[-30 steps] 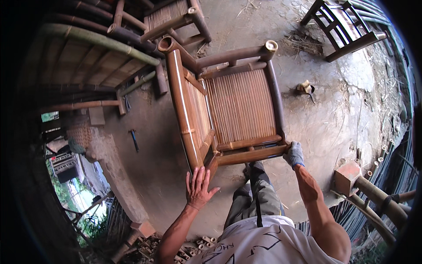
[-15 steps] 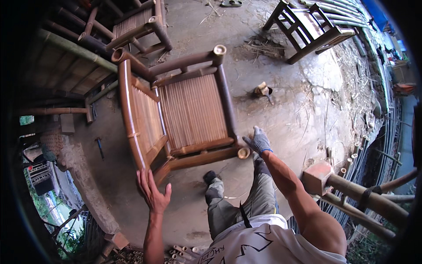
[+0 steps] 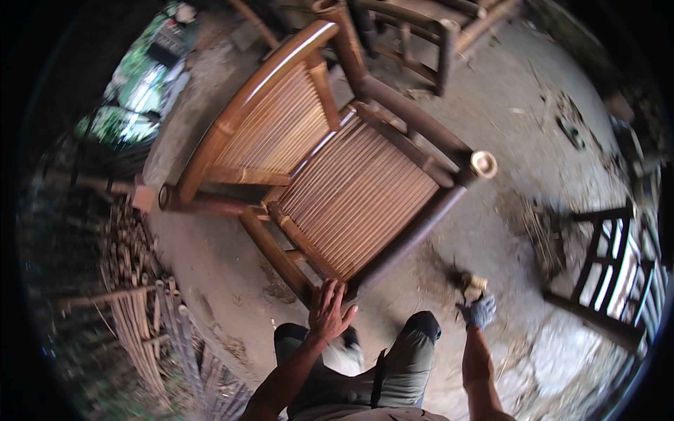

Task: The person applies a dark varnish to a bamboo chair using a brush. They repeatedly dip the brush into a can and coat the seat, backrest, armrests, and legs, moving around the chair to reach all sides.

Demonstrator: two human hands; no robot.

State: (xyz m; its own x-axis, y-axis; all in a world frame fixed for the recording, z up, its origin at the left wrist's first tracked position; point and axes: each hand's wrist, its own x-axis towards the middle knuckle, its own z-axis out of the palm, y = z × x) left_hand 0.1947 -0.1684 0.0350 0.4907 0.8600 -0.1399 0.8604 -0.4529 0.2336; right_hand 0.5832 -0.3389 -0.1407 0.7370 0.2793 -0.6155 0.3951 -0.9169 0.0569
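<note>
A brown bamboo armchair with a slatted seat and backrest stands in front of me. My left hand, bare, lies over the chair's near front corner, fingers stretched across it and thumb apart. Down to the right, my right hand, in a grey glove, reaches to the floor at a small pale yellow bamboo-like object with a dark part. The gloved fingers are at its near side. Blur hides whether they close on it.
A dark bamboo frame lies at the right, near a heap of dry scraps. Another bamboo chair stands behind. Stacked bamboo poles fill the left side. A sandal lies at the far right.
My view has turned, and the armchair appears closer. My left hand has gone from the backrest's end to the front corner. My right hand has come down to the small object on the floor.
</note>
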